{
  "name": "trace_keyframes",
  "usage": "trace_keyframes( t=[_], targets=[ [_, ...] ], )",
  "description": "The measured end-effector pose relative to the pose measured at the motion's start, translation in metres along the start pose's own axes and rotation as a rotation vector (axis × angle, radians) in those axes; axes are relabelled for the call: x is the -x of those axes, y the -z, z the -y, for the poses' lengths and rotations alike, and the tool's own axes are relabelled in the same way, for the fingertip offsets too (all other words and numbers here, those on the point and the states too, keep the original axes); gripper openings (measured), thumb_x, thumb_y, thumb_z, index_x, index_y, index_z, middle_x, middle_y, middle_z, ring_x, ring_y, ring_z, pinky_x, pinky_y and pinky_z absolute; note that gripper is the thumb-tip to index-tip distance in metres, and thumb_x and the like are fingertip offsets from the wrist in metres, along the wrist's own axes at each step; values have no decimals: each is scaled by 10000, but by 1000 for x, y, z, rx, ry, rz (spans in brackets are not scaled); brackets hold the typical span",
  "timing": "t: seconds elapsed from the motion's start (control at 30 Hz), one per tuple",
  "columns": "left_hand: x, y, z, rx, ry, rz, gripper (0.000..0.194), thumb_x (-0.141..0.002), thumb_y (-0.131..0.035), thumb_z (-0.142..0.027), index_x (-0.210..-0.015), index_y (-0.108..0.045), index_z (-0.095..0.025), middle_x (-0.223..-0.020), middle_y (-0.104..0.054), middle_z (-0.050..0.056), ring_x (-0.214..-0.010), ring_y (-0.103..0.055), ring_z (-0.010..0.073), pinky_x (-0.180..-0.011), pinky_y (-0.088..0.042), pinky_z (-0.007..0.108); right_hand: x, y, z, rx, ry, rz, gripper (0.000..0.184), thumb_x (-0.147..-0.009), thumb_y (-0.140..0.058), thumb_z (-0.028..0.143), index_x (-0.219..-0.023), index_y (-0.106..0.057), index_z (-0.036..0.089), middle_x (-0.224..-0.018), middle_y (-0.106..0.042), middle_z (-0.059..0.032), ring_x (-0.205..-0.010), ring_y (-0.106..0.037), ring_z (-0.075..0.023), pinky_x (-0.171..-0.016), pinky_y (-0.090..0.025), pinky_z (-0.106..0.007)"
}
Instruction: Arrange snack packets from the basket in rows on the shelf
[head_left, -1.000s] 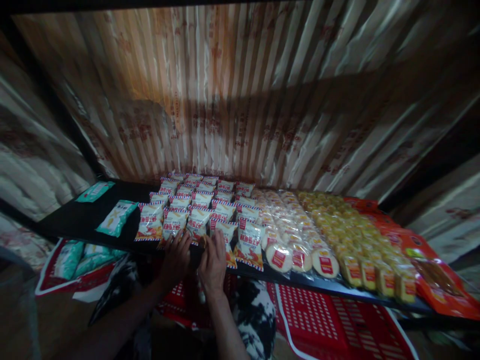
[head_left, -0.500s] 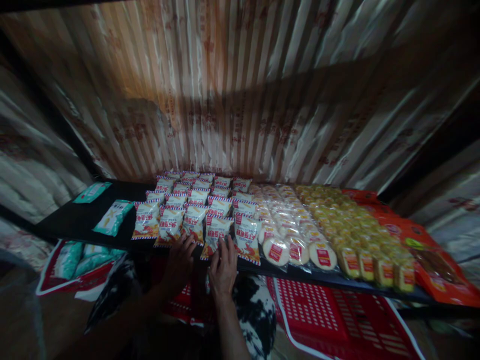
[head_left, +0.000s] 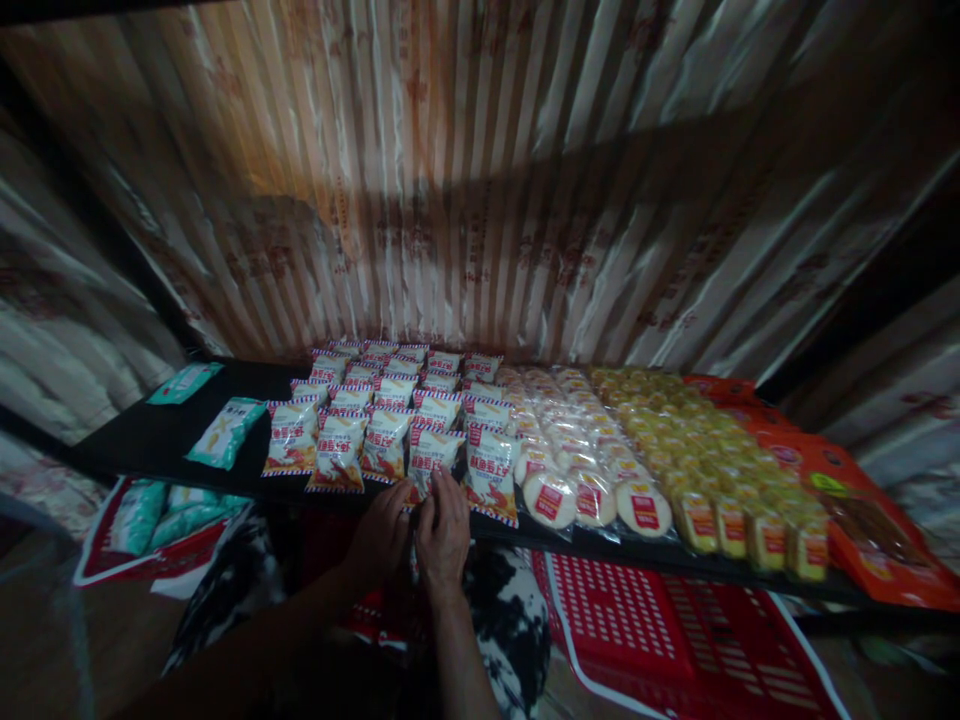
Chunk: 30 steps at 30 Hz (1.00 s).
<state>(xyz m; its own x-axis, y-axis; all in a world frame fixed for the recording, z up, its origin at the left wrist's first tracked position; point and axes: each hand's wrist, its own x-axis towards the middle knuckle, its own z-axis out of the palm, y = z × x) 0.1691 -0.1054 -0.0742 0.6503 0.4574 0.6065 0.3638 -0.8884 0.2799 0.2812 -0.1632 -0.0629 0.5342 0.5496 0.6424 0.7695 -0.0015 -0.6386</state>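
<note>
Rows of white-and-orange snack bags with striped ends fill the left middle of the black shelf (head_left: 161, 440). My left hand (head_left: 382, 530) has its fingers bent together at the lower left corner of a front-row snack bag (head_left: 433, 452). On that same bag's lower right part, my right hand (head_left: 444, 525) rests with curled fingers closed on its edge. Both thumbs are hard to make out in the dim light. A neighbouring snack bag (head_left: 491, 470) stands just right of my right hand, and another bag (head_left: 386, 440) is to the left.
Round wrapped crackers (head_left: 550, 500), small yellow packs (head_left: 697, 520) and orange bags (head_left: 862, 500) line the right side. Teal bags (head_left: 226, 432) lie at left. Red baskets (head_left: 622, 620) sit below the shelf, one holding teal bags (head_left: 137, 515). A striped sheet (head_left: 465, 180) hangs behind.
My left hand has moved right and down, from the neighbouring bags to the corner of the bag by my right hand. My right hand's fingers have curled in more.
</note>
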Motion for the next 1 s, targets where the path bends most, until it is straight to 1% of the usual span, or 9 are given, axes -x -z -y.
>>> trace_keyframes(
  t=[0.1,0.23,0.4,0.53,0.63,0.8,0.9,1.0],
  targets=[
    [-1,1,0,28,-5,-16,492,-930,-318,-192,-1411,-221,-158,-1307,-515,145,-1240,-464,213,-978,-451,393,-2,1,0,-23,30,-16,371,-903,-376,176,-1245,-518,154,-1237,-571,-130,-1189,-487,-211,-963,-440,-451],
    [-3,3,-1,71,-13,-24,493,-929,-317,-191,-1412,-222,-170,-1352,-468,141,-1283,-410,221,-1015,-418,427,-9,1,-1,-49,58,-25,356,-900,-378,169,-1218,-536,157,-1224,-580,-129,-1179,-499,-207,-959,-447,-449],
    [-11,0,-1,123,-1,-10,451,-933,-293,-194,-1380,-295,-136,-1364,-451,150,-1299,-385,216,-1021,-415,429,-17,-2,-6,-62,82,-50,346,-896,-383,155,-1205,-537,144,-1224,-580,-135,-1196,-488,-202,-965,-445,-441],
    [-18,-5,0,144,-56,15,415,-930,-284,-180,-1329,-369,-106,-1339,-469,168,-1306,-371,217,-1034,-400,435,-18,-7,-11,-71,72,-12,363,-900,-369,158,-1230,-516,139,-1266,-551,-138,-1237,-453,-202,-984,-432,-449],
    [-19,-8,2,163,-78,38,405,-929,-275,-186,-1301,-408,-94,-1336,-470,175,-1316,-353,222,-1049,-382,445,-17,-10,-13,-71,67,-15,373,-897,-365,152,-1241,-508,133,-1277,-541,-142,-1247,-442,-201,-987,-432,-451],
    [-16,-11,7,181,-72,86,427,-924,-267,-191,-1333,-366,-115,-1369,-433,174,-1332,-328,235,-1051,-370,477,-15,-11,-12,-62,64,-25,387,-897,-359,158,-1255,-505,148,-1308,-514,-142,-1281,-404,-220,-992,-422,-481],
    [-14,-13,8,183,-85,93,437,-923,-270,-184,-1351,-330,-121,-1376,-419,177,-1341,-313,239,-1046,-373,487,-13,-11,-12,-56,72,-31,386,-900,-363,162,-1259,-501,149,-1325,-496,-146,-1301,-374,-230,-998,-411,-497],
    [-15,-14,8,181,-74,105,439,-925,-278,-192,-1355,-328,-124,-1366,-429,180,-1340,-316,243,-1046,-376,490,-13,-12,-12,-44,69,-27,394,-905,-357,175,-1276,-488,153,-1335,-486,-149,-1306,-367,-235,-1002,-404,-509]
  ],
)
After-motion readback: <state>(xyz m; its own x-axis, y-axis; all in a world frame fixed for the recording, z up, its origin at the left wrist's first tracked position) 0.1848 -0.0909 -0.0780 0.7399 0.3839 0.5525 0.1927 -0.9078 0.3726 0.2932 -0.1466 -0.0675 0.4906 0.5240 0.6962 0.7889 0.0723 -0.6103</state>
